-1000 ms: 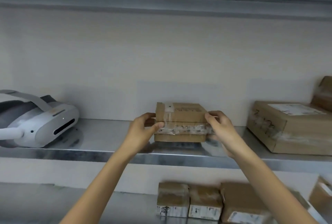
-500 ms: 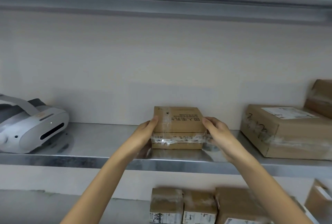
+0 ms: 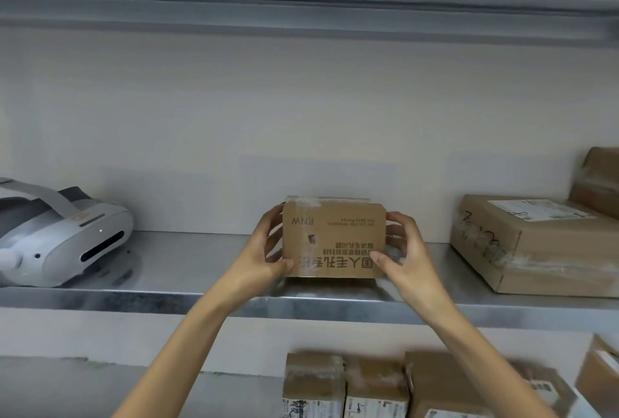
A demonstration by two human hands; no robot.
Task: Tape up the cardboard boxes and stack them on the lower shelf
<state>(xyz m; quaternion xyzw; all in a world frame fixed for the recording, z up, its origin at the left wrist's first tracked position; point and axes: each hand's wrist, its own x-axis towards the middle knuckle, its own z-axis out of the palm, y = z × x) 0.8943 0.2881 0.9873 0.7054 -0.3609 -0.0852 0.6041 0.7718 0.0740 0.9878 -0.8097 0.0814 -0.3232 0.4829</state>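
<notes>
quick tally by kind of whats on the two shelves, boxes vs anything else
Brown cardboard boxes: 8. One held in both hands, two at the upper shelf's right, five on the lower shelf.
White headset: 1.
Total: 9.

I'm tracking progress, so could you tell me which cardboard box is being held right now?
The small brown cardboard box with upside-down print, gripped between left hand and right hand on the upper shelf.

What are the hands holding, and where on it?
A small cardboard box, gripped at its two side edges: left hand on the left, right hand on the right.
</notes>
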